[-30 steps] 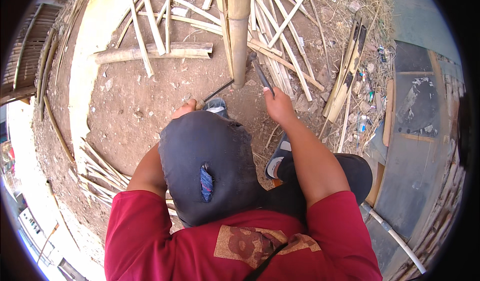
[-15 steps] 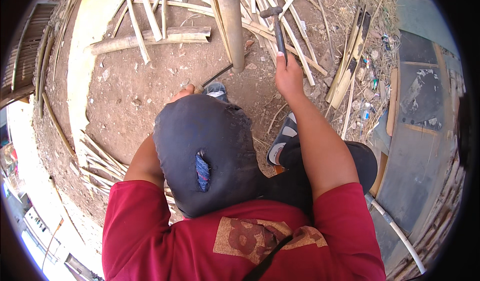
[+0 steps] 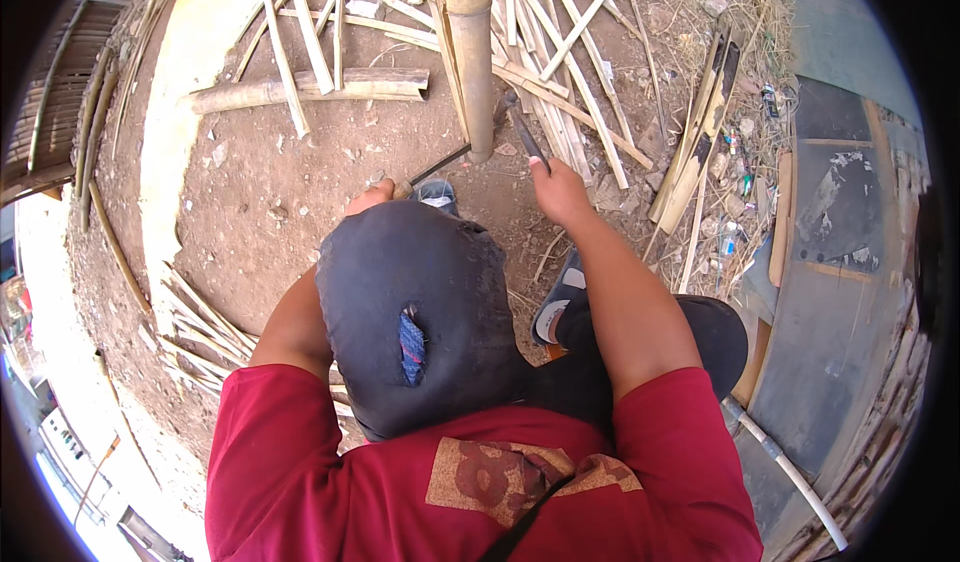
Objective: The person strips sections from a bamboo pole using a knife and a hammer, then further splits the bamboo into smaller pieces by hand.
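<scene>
At ten o'clock from the centre, the left hand (image 3: 372,196), partly hidden by the raised dark-clad knee (image 3: 370,292), closes around the grip of a long dark blade (image 3: 440,165). The blade slants toward one o'clock, its far end meeting the foot of an upright bamboo pole (image 3: 469,32) at twelve o'clock. Between one and two, the right hand (image 3: 562,194) grips a hammer (image 3: 528,136) whose head points toward eleven, just beside the pole. A bamboo length (image 3: 350,86) lies toward eleven; pale strips (image 3: 583,87) scatter around one.
</scene>
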### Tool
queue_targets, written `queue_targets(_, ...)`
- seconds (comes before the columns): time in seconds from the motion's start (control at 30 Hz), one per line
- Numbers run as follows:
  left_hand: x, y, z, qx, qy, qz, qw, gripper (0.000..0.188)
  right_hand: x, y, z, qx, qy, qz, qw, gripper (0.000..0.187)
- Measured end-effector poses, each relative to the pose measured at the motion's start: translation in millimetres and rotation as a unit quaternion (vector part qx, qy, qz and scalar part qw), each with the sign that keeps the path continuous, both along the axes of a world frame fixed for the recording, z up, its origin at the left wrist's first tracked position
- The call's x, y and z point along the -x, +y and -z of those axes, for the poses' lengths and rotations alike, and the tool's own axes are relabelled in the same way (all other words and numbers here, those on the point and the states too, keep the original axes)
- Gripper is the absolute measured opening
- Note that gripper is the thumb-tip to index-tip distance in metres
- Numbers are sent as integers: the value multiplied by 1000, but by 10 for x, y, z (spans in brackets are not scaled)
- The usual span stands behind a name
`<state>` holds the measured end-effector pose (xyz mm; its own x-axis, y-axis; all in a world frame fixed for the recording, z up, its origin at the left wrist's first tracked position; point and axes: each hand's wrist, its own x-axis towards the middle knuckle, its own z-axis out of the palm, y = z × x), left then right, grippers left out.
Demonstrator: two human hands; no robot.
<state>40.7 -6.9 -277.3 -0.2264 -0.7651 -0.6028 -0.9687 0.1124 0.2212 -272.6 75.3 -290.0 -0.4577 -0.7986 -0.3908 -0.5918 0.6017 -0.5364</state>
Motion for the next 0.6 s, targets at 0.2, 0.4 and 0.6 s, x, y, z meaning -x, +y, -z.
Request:
queue_targets(0.2,-59,41,-150,-20,-5,-21,1000,47,-74,-147,-415,48,-63,27,997,53)
queue_targets(0.4,-6,-30,-108,-7,-1,-12,1000,47,-10,-196,-364,44,-44,20,998,53)
queue_targets(0.6,160,-33,-201,-29,-16,1,999,47,105,206,307,61,86,-68,992,50)
